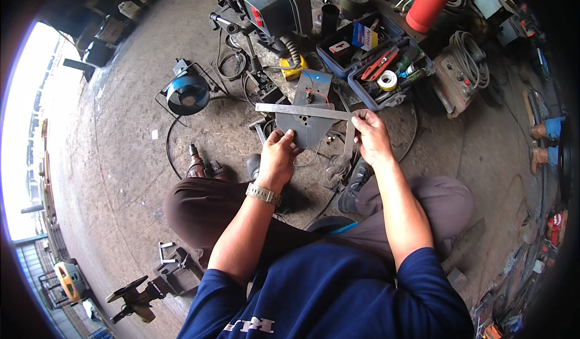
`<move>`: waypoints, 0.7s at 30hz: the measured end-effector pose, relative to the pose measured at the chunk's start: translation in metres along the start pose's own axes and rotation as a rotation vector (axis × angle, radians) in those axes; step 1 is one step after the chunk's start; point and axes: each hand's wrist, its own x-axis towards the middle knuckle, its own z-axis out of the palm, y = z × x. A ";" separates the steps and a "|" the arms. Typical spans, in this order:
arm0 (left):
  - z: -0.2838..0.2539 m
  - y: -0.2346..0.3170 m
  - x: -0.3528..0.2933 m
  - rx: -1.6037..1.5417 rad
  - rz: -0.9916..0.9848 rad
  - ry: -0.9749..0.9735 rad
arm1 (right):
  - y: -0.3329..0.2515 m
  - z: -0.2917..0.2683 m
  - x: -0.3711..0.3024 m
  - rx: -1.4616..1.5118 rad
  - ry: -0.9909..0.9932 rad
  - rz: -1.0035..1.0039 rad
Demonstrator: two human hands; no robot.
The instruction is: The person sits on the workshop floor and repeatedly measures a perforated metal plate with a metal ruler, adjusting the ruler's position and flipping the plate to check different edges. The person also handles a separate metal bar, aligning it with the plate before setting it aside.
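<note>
My left hand (280, 158) is closed on the lower left edge of a dark metal plate (304, 132), thumb on top. The plate has several small holes near its middle. My right hand (370, 135) pinches a steel try square (302, 111) at its corner. The long arm of the square reaches left across the plate's upper edge, and its short arm points down toward my lap. Behind them lies another grey metal plate (313, 87) with a thin red wire on it.
A blue toolbox (374, 105) with hand tools and a tape roll stands ahead to the right. A blue round fan (186, 94) and a power drill (196, 163) are on the left. Cables cross the concrete floor. A coiled cable (468, 58) and a red cylinder (431, 4) are at the far right.
</note>
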 end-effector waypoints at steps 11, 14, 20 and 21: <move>-0.008 0.000 0.006 -0.065 0.004 0.031 | 0.004 0.003 0.010 -0.110 0.030 -0.012; -0.015 -0.001 0.010 -0.017 0.071 0.092 | 0.005 0.006 0.011 -0.110 0.031 -0.009; -0.010 0.005 0.012 0.008 0.189 0.175 | 0.004 0.008 0.010 -0.135 0.030 -0.007; -0.010 0.008 0.012 -0.021 0.188 0.163 | 0.004 0.007 0.009 -0.144 0.028 -0.009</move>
